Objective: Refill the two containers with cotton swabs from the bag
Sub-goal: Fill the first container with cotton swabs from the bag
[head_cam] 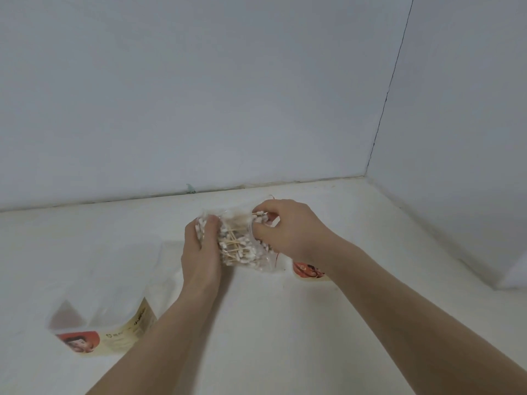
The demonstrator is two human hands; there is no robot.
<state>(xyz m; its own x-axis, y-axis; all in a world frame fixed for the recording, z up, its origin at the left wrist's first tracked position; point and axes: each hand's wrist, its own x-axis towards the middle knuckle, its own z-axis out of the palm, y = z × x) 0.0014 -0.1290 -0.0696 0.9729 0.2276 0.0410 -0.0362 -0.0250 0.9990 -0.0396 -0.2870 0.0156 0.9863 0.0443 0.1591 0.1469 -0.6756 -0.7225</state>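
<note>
Both hands are gripping the limp, light clear plastic bag (242, 246) of wooden cotton swabs (236, 243): my left hand (199, 246) is cupping its side, my right hand (285, 226) seemingly pinching swabs at its mouth.

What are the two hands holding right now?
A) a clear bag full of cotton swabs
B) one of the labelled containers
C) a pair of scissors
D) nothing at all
A: the left hand grips one side of the clear bag packed with cotton swabs, while the right hand pinches at its other end; the labelled container stands apart on the table.
</note>
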